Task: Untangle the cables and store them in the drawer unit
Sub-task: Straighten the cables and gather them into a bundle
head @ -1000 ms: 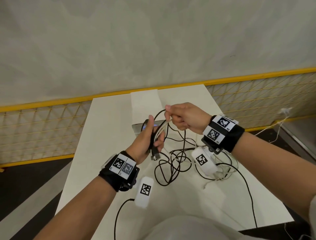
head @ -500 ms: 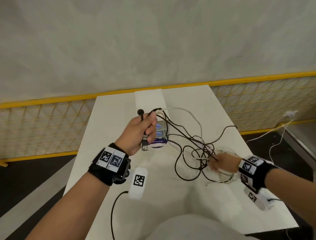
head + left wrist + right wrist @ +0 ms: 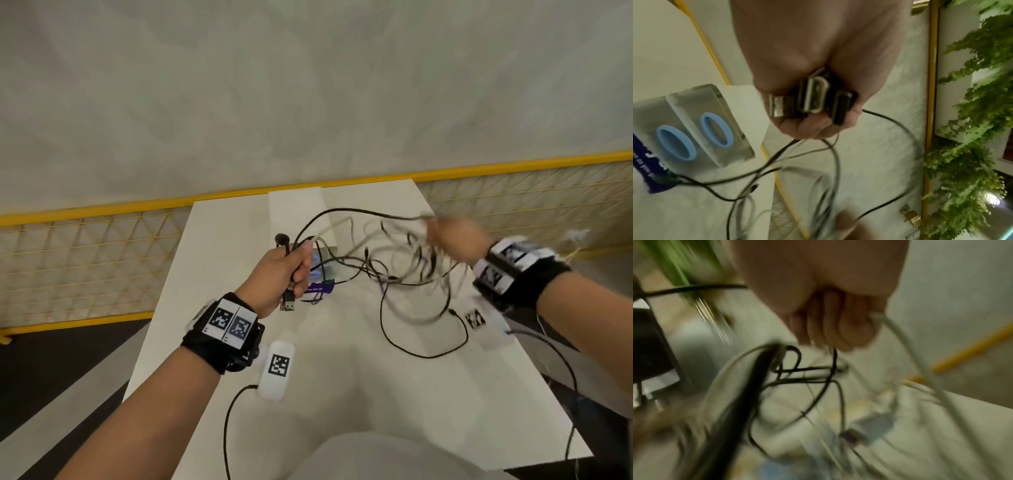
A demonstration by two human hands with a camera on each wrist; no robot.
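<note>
Cables (image 3: 404,270) make up a light, limp bundle, so we judge they will weigh almost nothing in our hands but will sag, swing and snag on each other the moment we pull; the thin leads look soft and could kink at a tight knot, while the plugs (image 3: 813,97) are the stiff, hard parts and the safest places to take hold. We think the best grip is at those ends, feeding one plug back through the loops rather than tugging mid-length. Our left hand (image 3: 284,270) is clenched round several strands with the metal USB plugs poking out below the fist, and a small round black end sticks up above it. Our right hand (image 3: 455,236), blurred in the head view, is closed on a white cable (image 3: 898,332) and at least one black strand, lifted to the right of the left hand and well apart from it. The tangle hangs between the two hands above the worktop (image 3: 222,240), with a long black loop (image 3: 428,353) trailing down onto the surface near the right wrist. The bundle mixes thin black leads with a few pale grey or white ones, crossing in many loose loops; how many there are we cannot tell. The drawer unit (image 3: 694,129), clear with blue ring pulls, stands on the worktop just beyond the left hand.
</note>
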